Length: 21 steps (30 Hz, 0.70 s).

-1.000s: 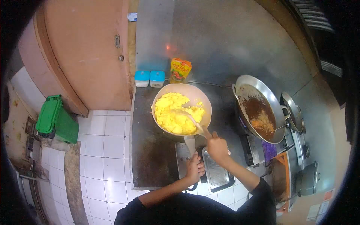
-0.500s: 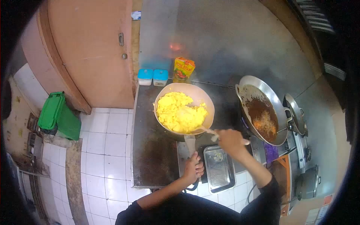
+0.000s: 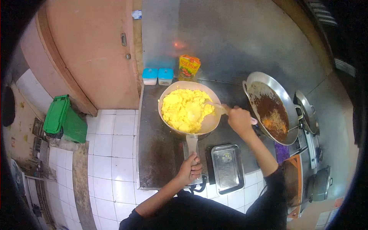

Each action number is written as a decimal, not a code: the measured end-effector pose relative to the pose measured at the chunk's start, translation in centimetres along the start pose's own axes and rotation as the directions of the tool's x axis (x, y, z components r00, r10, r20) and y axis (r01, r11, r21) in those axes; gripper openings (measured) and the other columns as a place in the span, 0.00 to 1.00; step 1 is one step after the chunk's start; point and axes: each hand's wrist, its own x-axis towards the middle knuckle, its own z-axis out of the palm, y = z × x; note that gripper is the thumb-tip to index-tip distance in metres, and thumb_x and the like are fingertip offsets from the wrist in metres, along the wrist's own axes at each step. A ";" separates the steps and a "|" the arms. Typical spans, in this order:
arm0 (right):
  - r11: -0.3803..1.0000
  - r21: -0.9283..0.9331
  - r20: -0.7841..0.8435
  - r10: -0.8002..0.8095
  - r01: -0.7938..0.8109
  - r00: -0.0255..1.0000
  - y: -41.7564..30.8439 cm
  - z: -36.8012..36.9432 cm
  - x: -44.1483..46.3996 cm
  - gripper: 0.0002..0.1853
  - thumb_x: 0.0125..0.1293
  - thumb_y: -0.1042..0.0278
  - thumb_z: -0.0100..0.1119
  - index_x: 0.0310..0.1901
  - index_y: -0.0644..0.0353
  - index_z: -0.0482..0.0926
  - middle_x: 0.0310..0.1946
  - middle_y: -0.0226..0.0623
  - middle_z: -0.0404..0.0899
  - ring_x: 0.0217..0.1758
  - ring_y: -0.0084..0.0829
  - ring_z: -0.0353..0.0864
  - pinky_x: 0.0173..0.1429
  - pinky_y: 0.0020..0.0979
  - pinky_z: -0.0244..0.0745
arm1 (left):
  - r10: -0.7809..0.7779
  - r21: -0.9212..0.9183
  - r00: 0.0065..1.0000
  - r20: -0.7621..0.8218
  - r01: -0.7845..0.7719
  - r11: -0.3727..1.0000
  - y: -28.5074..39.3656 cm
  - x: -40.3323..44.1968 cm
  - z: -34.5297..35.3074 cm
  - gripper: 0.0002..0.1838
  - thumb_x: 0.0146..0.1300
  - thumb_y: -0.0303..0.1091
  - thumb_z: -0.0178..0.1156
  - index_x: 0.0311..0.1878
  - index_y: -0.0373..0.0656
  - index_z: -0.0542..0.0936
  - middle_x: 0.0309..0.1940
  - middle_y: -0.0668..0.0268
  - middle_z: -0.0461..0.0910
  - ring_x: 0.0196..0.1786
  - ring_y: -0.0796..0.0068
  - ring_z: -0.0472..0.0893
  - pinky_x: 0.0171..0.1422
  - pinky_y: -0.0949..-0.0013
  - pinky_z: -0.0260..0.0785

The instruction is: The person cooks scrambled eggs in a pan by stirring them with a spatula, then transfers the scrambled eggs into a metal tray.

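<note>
My left hand point(image 3: 190, 169) is wrapped round the handle of a light-coloured frying pan point(image 3: 210, 123). Yellow scrambled eggs point(image 3: 180, 109) fill most of the pan, leaving its right side bare. In my right hand point(image 3: 240, 119) is a spatula point(image 3: 220, 107) with a pale handle, gripped in closed fingers to the right of the pan. The spatula's head reaches over the pan's right rim and its tip is at the eggs.
A large wok point(image 3: 283, 92) with brown contents stands on the right. Below the pan's right side lies a metal tray point(image 3: 227, 168). Two blue-lidded containers point(image 3: 158, 73) and a yellow pouch point(image 3: 189, 66) stand at the back. A green bin point(image 3: 65, 119) is on the tiled floor.
My right hand has moved up with the spatula, whose head has gone from the pan's lower right to its right side. The eggs are shifted leftward, and the left hand still holds the handle.
</note>
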 end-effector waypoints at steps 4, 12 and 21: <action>0.998 0.027 0.066 0.051 -0.053 0.996 1.1 -4.5 -1.8 0.19 0.52 0.71 0.53 0.48 0.47 0.76 0.20 0.44 0.76 0.23 0.40 0.78 0.28 0.39 0.73 | 0.005 -0.020 1.000 -0.003 -0.005 1.000 -0.1 -0.2 0.2 0.17 0.64 0.53 0.44 0.25 0.53 0.65 0.09 0.78 0.53 0.09 0.84 0.51 0.11 0.77 0.43; 0.752 0.567 0.333 0.165 -0.337 0.928 2.2 -4.6 -4.4 0.14 0.59 0.67 0.51 0.46 0.57 0.77 0.31 0.49 0.78 0.36 0.48 0.78 0.42 0.40 0.72 | -0.012 -0.017 1.000 0.005 0.012 1.000 0.0 -0.3 0.5 0.18 0.64 0.54 0.43 0.25 0.54 0.64 0.10 0.80 0.52 0.10 0.87 0.51 0.11 0.80 0.42; 0.609 0.701 0.401 0.097 -0.373 0.911 1.5 -0.1 -5.5 0.16 0.60 0.65 0.53 0.48 0.63 0.75 0.27 0.56 0.76 0.26 0.33 0.79 0.33 0.31 0.68 | -0.050 -0.028 0.997 -0.062 0.049 0.998 0.3 -0.5 0.8 0.17 0.65 0.54 0.42 0.26 0.55 0.64 0.10 0.78 0.52 0.09 0.85 0.51 0.12 0.79 0.43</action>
